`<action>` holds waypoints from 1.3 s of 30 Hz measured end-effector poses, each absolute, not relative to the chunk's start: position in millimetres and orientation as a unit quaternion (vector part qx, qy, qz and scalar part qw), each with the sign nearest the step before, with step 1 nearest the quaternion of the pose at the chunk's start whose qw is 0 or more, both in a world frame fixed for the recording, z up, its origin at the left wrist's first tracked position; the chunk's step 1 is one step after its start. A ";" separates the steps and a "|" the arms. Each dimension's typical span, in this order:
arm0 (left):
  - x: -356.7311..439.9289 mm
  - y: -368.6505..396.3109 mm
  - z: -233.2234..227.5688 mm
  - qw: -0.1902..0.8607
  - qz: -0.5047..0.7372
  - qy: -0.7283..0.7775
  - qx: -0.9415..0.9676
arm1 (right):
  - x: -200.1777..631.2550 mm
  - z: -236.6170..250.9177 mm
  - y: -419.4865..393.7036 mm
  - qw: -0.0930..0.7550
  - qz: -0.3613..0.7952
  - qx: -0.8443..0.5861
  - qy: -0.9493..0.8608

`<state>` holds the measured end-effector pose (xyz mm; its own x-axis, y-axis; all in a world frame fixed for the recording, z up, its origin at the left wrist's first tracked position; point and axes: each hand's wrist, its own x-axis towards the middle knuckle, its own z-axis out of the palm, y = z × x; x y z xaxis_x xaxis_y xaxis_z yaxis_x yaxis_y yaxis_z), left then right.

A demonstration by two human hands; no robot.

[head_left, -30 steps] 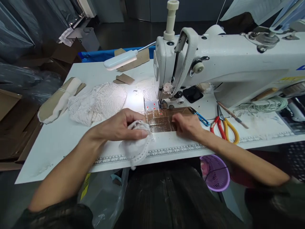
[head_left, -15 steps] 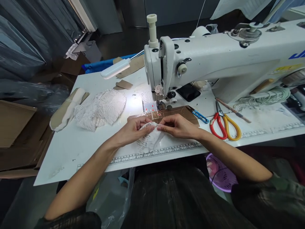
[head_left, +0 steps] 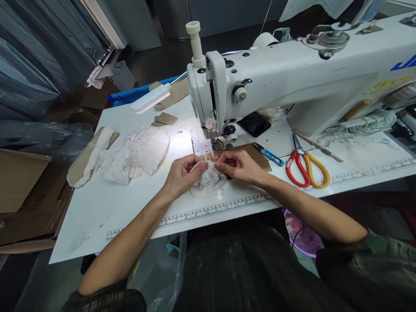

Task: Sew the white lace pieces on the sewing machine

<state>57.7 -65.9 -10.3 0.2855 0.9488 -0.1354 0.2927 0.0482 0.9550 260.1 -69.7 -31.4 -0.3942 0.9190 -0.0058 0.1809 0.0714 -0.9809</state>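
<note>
A small piece of white lace (head_left: 208,183) is pinched between my two hands, just in front of the sewing machine's needle area. My left hand (head_left: 186,172) grips its upper left edge between thumb and fingers. On the right, my right hand (head_left: 239,166) pinches the upper edge a short way off. The lace hangs down toward me, spread into a rounded shape over the white table. Behind my fingers lie the metal needle plate (head_left: 202,148) with red marks and a brown card (head_left: 260,161). The white sewing machine (head_left: 279,73) stands beyond them.
Blue thread snips (head_left: 269,155) and red-and-yellow handled scissors (head_left: 305,167) lie to the right. A heap of white lace (head_left: 138,151) and a rolled bundle (head_left: 89,158) are on the left. A printed ruler (head_left: 208,213) runs along the front edge. A lamp (head_left: 151,99) shines near the needle.
The lace has been turned and opened out between my hands, showing a rounder, flatter shape. Both hands remain pinched on its upper edge. The view has shifted slightly.
</note>
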 end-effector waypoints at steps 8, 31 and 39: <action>56.4 -63.8 -18.4 0.565 0.292 0.489 0.597 | 273.6 -30.5 -59.8 0.257 0.447 -0.404 -0.755; 50.4 -59.4 -38.8 0.192 0.312 0.367 0.855 | 272.0 -33.7 -58.2 0.326 0.577 -0.368 -0.652; 48.5 -56.8 -42.1 0.120 0.335 0.292 0.888 | 277.7 -36.3 -63.5 0.314 0.515 -0.404 -0.688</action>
<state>48.5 -56.8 -42.1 0.6059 0.5985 0.5241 0.4378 -0.8009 0.4084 277.7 -63.5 -36.3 -0.4770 0.8788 0.0152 0.2321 0.1426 -0.9622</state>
